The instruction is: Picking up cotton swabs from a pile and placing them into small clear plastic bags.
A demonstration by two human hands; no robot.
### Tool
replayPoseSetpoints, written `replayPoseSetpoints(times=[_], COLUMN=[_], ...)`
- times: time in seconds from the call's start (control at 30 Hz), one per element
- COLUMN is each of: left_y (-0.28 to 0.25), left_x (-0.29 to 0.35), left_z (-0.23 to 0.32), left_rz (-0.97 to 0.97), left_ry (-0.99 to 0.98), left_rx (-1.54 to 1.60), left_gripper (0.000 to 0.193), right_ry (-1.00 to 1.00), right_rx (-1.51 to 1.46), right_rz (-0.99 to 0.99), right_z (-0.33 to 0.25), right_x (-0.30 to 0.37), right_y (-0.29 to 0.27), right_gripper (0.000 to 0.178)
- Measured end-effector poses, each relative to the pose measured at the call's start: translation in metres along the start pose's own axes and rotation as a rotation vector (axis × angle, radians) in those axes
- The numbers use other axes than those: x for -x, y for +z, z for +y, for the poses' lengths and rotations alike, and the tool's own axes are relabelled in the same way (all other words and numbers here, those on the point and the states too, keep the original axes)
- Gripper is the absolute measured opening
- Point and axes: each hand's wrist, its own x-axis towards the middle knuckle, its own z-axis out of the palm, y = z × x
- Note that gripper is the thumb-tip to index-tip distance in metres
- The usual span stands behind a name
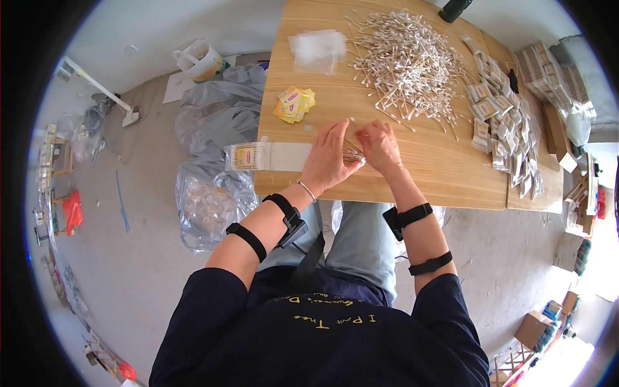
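Observation:
Both hands meet at the table's near edge over a small bunch of cotton swabs [351, 153]. My left hand [327, 158] is curled round the bunch from the left, thumb low and fingers reaching forward. From the right, my right hand [380, 147] pinches at the swabs with bent fingers; a thin swab stick slants between the hands. A white strip [287, 156] lies flat by my left wrist. At its left end sits a clear pack of swabs [246, 157] with a yellow card, overhanging the table edge. The fingertips partly hide the bunch.
A large heap of loose cotton swabs [412, 64] covers the far middle of the table [438, 174]. Yellow cards [294, 104] and clear bags [318, 50] lie at the left. Filled packs [506, 122] pile up at the right. A plastic sack [216, 206] stands left of the table.

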Motion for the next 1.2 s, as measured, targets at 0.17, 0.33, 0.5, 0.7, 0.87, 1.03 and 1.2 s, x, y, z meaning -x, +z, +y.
replayPoseSetpoints(times=[0.17, 0.33, 0.5, 0.7, 0.87, 1.03, 1.2], left_y=[0.005, -0.004, -0.003, -0.006, -0.012, -0.003, 0.002], left_x=[-0.004, -0.002, 0.001, 0.003, 0.009, 0.005, -0.018], left_z=[0.005, 0.005, 0.007, 0.005, 0.012, 0.012, 0.005], left_rz=[-0.004, -0.035, -0.11, -0.106, -0.115, -0.316, -0.247], left_ry=[0.003, 0.106, -0.03, -0.042, -0.018, 0.034, 0.013], left_rx=[0.011, -0.168, -0.07, -0.04, -0.108, -0.321, -0.458], left_gripper=[0.09, 0.068, 0.058, 0.052, 0.056, 0.075, 0.08], right_ry=[-0.002, 0.517, 0.208, 0.221, 0.156, 0.15, 0.214], right_rx=[-0.175, -0.245, -0.657, -0.908, -0.666, -0.612, -0.644], right_rz=[0.052, 0.524, 0.398, 0.335, 0.352, 0.343, 0.277], right_z=[0.009, 0.015, -0.008, -0.023, -0.003, 0.0, -0.015], right_x=[0.009, 0.045, 0.06, 0.051, 0.047, 0.047, 0.047], right_y=[-0.001, -0.002, 0.031, 0.04, 0.027, 0.027, 0.019], right_gripper=[0.017, 0.019, 0.03, 0.04, 0.047, 0.047, 0.048])
